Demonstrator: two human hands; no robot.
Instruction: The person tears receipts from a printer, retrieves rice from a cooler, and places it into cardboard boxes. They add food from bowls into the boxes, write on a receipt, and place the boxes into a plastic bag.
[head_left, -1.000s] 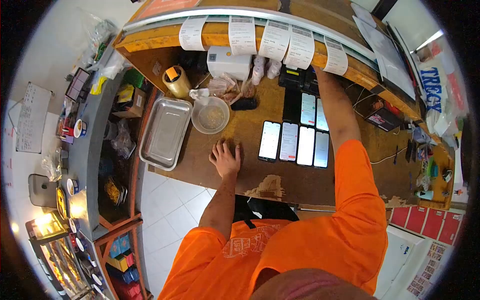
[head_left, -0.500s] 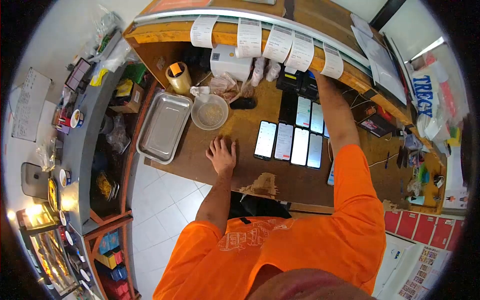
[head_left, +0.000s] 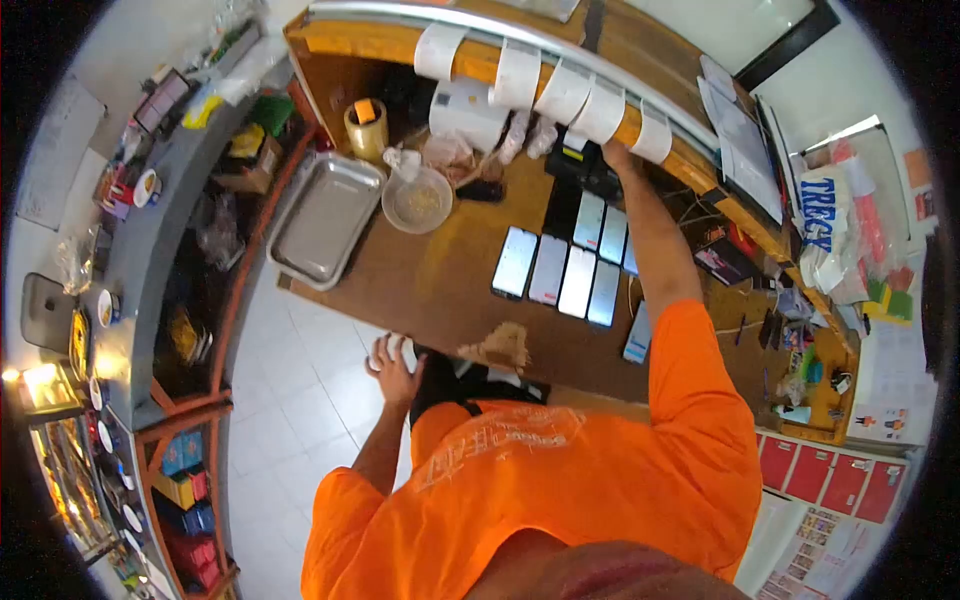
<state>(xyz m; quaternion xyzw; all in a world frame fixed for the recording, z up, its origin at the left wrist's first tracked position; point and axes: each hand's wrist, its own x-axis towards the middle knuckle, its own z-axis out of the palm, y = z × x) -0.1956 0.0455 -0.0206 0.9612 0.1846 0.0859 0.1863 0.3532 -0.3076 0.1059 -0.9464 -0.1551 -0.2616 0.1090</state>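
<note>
My left hand (head_left: 394,368) is just off the front edge of the brown table (head_left: 400,285), above the tiled floor, with its fingers apart. A pale patch shows between its fingers; I cannot make out what it is. My right hand (head_left: 618,157) reaches to the back of the table, beside a black printer-like device (head_left: 573,158) and below the hanging receipts (head_left: 600,110). Its fingers are blurred and partly hidden. Under and beside my right forearm lie several phones with lit screens, among them a white-screened phone (head_left: 576,282) and one lying apart (head_left: 638,333).
A metal tray (head_left: 325,220) and a bowl (head_left: 417,203) stand at the table's left. Behind are a tape roll (head_left: 366,135) and a white box-like device (head_left: 467,115). A wooden shelf (head_left: 380,45) overhangs the back. A grey counter (head_left: 165,230) runs along the left.
My left hand has left the tabletop, moving back toward my body and past the edge. My right hand has drawn slightly out from behind the receipts. The whole view has shifted a little.
</note>
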